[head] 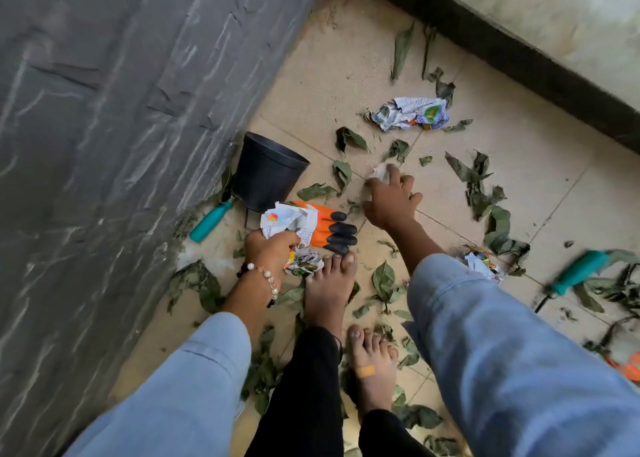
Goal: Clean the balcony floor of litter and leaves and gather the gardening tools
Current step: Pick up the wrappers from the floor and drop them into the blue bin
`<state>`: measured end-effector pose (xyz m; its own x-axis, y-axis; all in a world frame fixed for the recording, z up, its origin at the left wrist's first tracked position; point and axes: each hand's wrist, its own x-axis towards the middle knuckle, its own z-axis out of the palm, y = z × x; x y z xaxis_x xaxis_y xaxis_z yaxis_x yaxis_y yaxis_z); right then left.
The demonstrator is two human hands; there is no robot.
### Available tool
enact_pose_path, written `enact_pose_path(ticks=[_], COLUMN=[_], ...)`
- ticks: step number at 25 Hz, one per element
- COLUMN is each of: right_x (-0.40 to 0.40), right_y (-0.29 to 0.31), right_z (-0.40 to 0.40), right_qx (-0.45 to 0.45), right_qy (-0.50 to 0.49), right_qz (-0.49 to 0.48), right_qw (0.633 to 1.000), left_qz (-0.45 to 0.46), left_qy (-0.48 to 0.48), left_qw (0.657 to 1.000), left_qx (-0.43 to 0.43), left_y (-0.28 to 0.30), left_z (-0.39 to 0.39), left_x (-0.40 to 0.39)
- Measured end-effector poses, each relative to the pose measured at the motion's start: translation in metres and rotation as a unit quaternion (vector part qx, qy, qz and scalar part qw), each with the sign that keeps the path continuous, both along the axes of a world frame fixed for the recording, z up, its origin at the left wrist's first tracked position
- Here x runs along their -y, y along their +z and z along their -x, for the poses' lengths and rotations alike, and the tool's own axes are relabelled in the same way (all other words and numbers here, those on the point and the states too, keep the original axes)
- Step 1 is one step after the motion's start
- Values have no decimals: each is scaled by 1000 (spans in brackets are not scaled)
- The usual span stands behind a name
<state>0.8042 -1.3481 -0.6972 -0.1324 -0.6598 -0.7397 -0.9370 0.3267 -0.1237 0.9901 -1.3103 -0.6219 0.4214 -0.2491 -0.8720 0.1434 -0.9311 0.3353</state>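
Litter and leaves cover the tiled floor (311, 86) around both hands. The left hand (268, 248) grips a wad of crumpled printed paper (289, 222), fingers curled round it. Directly beyond that wad lies an orange glove with black fingertips (332, 229), partly covered by the paper. Farther out from the left hand stands a black plastic pot (266, 179); its contents cannot be seen from this angle. To the outer side of the left hand, against the grey wall (104, 145), lies a teal-handled tool (211, 221), its working end hidden behind the pot.

The right hand (391, 200) reaches down to the floor, fingertips on a small white scrap (381, 172); whether it has closed on the scrap cannot be told, owing to blur. Beyond this hand lies a second crumpled paper (410, 113). A third paper piece (481, 262) sits beside the right sleeve (502, 352). Well to its outer side lies another teal-handled tool (578, 271) among leaves (491, 210).
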Motion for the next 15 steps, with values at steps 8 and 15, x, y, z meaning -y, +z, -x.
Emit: enact_pose_path(ticks=[8, 15], right_x=[51, 101], right_y=[38, -11], right_z=[30, 58], right_qx=[95, 6], right_qy=[-284, -47], right_qz=[267, 72], right_qw=[916, 996], left_qz=[17, 47], left_qy=[-58, -108], left_qw=[998, 993], left_qx=[1, -24], left_y=[16, -6], left_z=[20, 35], left_x=[29, 53])
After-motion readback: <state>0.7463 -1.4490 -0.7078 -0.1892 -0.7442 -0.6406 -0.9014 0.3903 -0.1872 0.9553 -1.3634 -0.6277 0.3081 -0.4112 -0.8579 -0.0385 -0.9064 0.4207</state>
